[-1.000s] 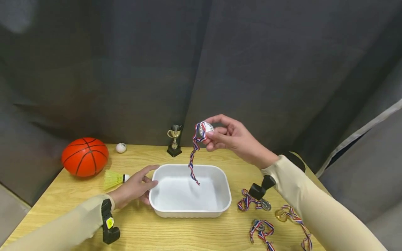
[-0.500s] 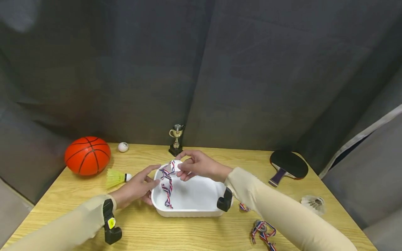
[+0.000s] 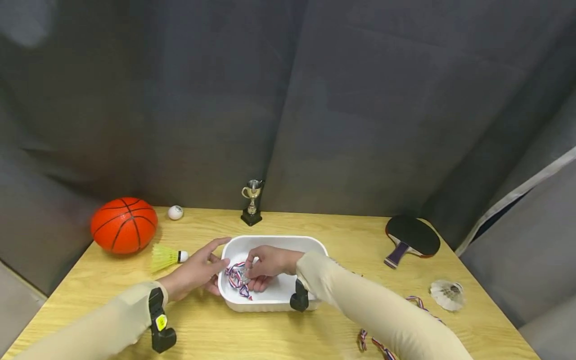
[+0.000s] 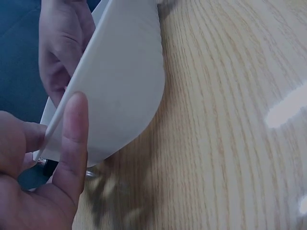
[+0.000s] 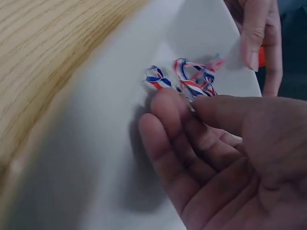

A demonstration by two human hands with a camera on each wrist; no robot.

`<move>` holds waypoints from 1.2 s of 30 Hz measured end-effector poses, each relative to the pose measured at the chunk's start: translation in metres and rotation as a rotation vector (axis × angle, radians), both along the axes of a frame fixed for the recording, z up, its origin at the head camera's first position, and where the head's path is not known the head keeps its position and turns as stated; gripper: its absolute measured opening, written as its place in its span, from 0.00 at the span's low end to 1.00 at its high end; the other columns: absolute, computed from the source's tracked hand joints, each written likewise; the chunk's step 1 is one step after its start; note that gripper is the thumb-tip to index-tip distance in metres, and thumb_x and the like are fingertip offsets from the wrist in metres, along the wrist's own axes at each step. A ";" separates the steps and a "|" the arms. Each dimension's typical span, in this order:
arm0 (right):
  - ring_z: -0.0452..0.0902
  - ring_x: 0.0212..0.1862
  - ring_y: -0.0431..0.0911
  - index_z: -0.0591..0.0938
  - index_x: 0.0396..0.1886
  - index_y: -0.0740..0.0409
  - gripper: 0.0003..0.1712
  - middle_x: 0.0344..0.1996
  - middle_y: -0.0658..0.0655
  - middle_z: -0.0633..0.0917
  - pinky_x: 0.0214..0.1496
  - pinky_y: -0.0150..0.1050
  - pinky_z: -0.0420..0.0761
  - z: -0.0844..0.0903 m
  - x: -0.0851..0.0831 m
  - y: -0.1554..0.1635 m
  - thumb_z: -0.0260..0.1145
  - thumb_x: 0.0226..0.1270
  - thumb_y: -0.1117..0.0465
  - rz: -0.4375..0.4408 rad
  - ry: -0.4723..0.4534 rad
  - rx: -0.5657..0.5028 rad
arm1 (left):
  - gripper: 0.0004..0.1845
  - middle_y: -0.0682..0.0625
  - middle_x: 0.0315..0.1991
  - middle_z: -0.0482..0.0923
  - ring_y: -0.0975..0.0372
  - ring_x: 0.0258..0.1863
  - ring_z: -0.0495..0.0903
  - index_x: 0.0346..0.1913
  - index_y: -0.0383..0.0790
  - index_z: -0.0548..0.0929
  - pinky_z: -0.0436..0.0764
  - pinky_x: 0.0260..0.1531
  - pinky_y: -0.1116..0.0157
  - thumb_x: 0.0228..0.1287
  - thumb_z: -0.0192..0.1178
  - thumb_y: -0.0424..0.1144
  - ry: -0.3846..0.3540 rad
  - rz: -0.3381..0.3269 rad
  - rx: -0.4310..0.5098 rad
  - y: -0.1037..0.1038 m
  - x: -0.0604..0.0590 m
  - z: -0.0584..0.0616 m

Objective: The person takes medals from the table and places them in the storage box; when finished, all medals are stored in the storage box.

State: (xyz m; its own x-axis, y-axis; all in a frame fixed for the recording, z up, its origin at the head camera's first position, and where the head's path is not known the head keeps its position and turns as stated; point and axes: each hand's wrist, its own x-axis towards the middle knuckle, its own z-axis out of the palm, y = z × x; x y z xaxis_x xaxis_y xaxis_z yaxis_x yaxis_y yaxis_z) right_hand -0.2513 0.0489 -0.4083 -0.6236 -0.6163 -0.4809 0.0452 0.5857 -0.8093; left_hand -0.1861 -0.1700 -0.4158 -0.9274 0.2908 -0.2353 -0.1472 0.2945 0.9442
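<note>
Head view shows the right hand (image 3: 266,264) lowered inside the white tray (image 3: 310,243), fingers loosely curled over a medal (image 3: 243,274) whose red, white and blue ribbon (image 3: 235,278) lies bunched on the tray floor just left of the fingertips. Whether the fingers pinch the disc or only rest on it I cannot tell; in the right wrist view the ribbon sits just beyond the fingertips, touching or nearly so. The left hand (image 3: 196,270) lies outside the tray's left wall, fingers straight and relaxed, thumb against the rim. The right hand is the nearer to the medal; the tray's long axis runs left to right across both hands. Counted: one tray, one medal inside it, one ribbon end (image 3: 375,344) below the right sleeve, two shuttlecocks, one basketball, one small ball, one trophy, one paddle.
</note>
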 end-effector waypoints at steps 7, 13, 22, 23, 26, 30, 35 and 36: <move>0.82 0.22 0.41 0.77 0.39 0.61 0.05 0.34 0.71 0.90 0.24 0.30 0.87 -0.004 0.005 -0.006 0.64 0.77 0.66 0.024 0.017 0.069 | 0.34 0.31 0.53 0.72 0.54 0.31 0.84 0.84 0.48 0.53 0.94 0.32 0.56 0.81 0.52 0.34 0.001 -0.003 0.005 0.000 0.001 0.001; 0.79 0.18 0.40 0.76 0.35 0.60 0.08 0.25 0.65 0.89 0.19 0.28 0.83 -0.003 0.009 -0.013 0.65 0.76 0.66 -0.010 0.070 0.090 | 0.34 0.31 0.53 0.72 0.54 0.32 0.84 0.84 0.48 0.53 0.94 0.32 0.56 0.82 0.52 0.35 -0.004 0.000 -0.006 0.000 0.001 0.003; 0.78 0.18 0.42 0.74 0.34 0.59 0.09 0.20 0.55 0.82 0.19 0.30 0.83 -0.001 0.013 -0.018 0.67 0.73 0.68 -0.029 0.153 0.110 | 0.34 0.32 0.52 0.72 0.54 0.31 0.83 0.83 0.48 0.54 0.94 0.31 0.57 0.82 0.51 0.34 -0.004 0.006 0.004 0.001 0.002 0.001; 0.78 0.18 0.42 0.74 0.35 0.59 0.09 0.20 0.55 0.82 0.20 0.31 0.84 -0.001 0.013 -0.018 0.67 0.73 0.68 -0.021 0.154 0.112 | 0.34 0.32 0.52 0.72 0.54 0.31 0.83 0.83 0.49 0.54 0.94 0.31 0.57 0.82 0.51 0.34 -0.005 0.008 0.002 0.001 0.002 0.001; 0.78 0.19 0.42 0.75 0.35 0.58 0.08 0.21 0.56 0.83 0.22 0.34 0.87 0.001 0.012 -0.018 0.67 0.73 0.67 -0.005 0.164 0.117 | 0.33 0.31 0.53 0.72 0.54 0.32 0.83 0.83 0.49 0.54 0.94 0.31 0.57 0.81 0.51 0.34 -0.008 0.013 -0.001 0.001 0.002 0.001; 0.79 0.18 0.42 0.76 0.34 0.58 0.08 0.20 0.56 0.85 0.23 0.37 0.88 0.004 0.010 -0.014 0.65 0.75 0.65 -0.003 0.207 0.139 | 0.34 0.30 0.54 0.72 0.54 0.32 0.84 0.83 0.48 0.54 0.94 0.32 0.56 0.82 0.51 0.34 -0.009 -0.002 0.002 0.002 0.002 0.002; 0.79 0.18 0.42 0.77 0.36 0.59 0.07 0.19 0.57 0.85 0.24 0.37 0.88 0.011 0.007 -0.006 0.63 0.77 0.63 -0.002 0.258 0.134 | 0.34 0.30 0.54 0.72 0.54 0.32 0.84 0.83 0.48 0.54 0.94 0.32 0.56 0.81 0.51 0.34 -0.010 -0.006 0.002 0.002 0.002 0.004; 0.79 0.18 0.42 0.78 0.36 0.59 0.07 0.19 0.56 0.85 0.24 0.36 0.88 0.013 0.007 -0.004 0.63 0.78 0.63 0.004 0.264 0.130 | 0.34 0.30 0.54 0.72 0.54 0.33 0.84 0.83 0.48 0.54 0.94 0.32 0.56 0.81 0.52 0.34 -0.009 -0.003 0.002 0.002 0.002 0.004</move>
